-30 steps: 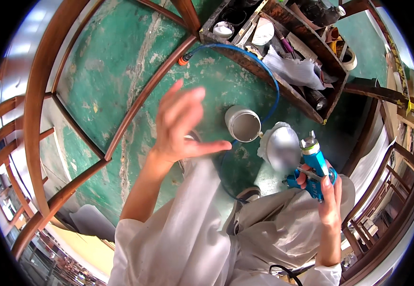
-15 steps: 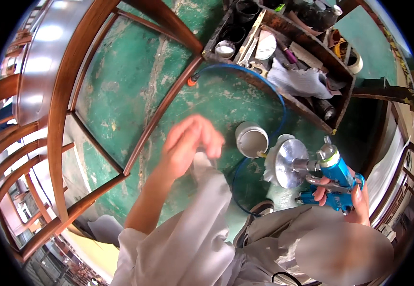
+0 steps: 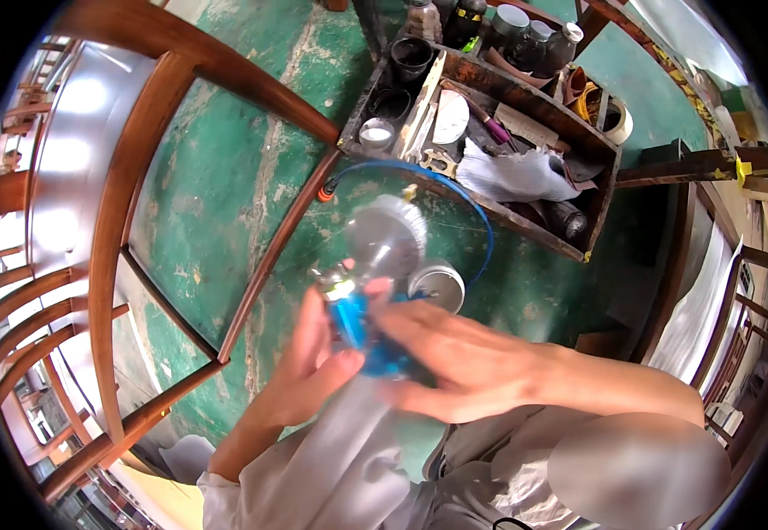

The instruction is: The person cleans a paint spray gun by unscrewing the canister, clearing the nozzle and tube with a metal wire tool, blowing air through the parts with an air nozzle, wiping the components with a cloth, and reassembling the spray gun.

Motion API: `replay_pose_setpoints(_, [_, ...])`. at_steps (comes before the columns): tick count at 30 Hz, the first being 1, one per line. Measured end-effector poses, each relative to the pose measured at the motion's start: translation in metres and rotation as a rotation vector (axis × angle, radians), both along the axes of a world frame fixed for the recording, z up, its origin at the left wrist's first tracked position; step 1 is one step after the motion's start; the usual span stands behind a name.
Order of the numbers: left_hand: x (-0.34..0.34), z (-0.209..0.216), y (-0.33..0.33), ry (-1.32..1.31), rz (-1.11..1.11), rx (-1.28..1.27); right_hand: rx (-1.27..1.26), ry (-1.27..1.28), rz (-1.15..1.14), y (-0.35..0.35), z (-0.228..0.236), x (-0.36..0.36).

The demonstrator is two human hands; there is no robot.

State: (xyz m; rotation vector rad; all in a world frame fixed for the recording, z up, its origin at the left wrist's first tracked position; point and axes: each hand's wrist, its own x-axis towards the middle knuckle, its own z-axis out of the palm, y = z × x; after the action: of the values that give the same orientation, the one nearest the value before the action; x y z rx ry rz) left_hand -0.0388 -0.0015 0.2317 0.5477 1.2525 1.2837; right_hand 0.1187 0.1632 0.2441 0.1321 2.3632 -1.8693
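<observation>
A blue hand-held power tool (image 3: 355,320) with a round grey disc (image 3: 385,237) on its front sits at the centre, over a green floor. My left hand (image 3: 306,375) cups it from the left, thumb beneath the body. From the right, my right hand (image 3: 463,364) lays its fingers across the blue body. Both hands are on the tool. A thin blue hose (image 3: 484,231) arcs behind it. A white cloth (image 3: 348,459) lies over my lap below the hands.
A small open tin can (image 3: 438,284) stands on the floor just right of the disc. Behind it a wooden tool tray (image 3: 605,190) holds jars, tape, rags and hand tools. A brown wooden chair frame (image 3: 119,221) curves across the left; more wooden frames stand at right.
My right hand brought the blue tool from the right to the centre. My left hand, raised and open a second ago, came down and took hold of the tool too.
</observation>
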Motion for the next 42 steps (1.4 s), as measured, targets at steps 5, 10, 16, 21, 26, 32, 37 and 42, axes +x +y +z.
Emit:
replay_pose_setpoints(5, [-0.004, -0.018, -0.002, 0.155, 0.145, -0.092, 0.059, 0.042, 0.079, 0.005, -0.010, 0.006])
replay_pose_setpoints(10, [-0.028, -0.033, -0.025, 0.372, 0.230, -0.208, 0.094, -0.013, 0.128, 0.086, 0.030, 0.046])
replay_pose_setpoints(16, [-0.044, -0.057, -0.003, 0.342, 0.247, -0.368, 0.486, -0.222, -0.545, 0.154, -0.002, 0.113])
replay_pose_setpoints(21, [-0.055, -0.061, 0.007, 0.435, 0.038, -0.413, 0.808, -0.178, -0.700, 0.177, -0.094, 0.089])
replay_pose_setpoints(26, [-0.051, -0.069, 0.012, 0.413, 0.077, -0.444, 1.002, -0.195, -0.508, 0.213, -0.157, 0.096])
replay_pose_setpoints(32, [-0.060, -0.077, -0.002, 0.367, 0.153, -0.473, 0.621, -0.063, -1.011, 0.247, -0.120, 0.092])
replay_pose_setpoints(37, [-0.058, -0.076, 0.007, 0.309, 0.152, -0.478, 0.606, 0.083, -1.285, 0.249, -0.109, 0.087])
replay_pose_setpoints(42, [-0.065, -0.086, 0.002, 0.262, 0.142, -0.436, 0.754, 0.140, -1.183, 0.233, -0.109, 0.087])
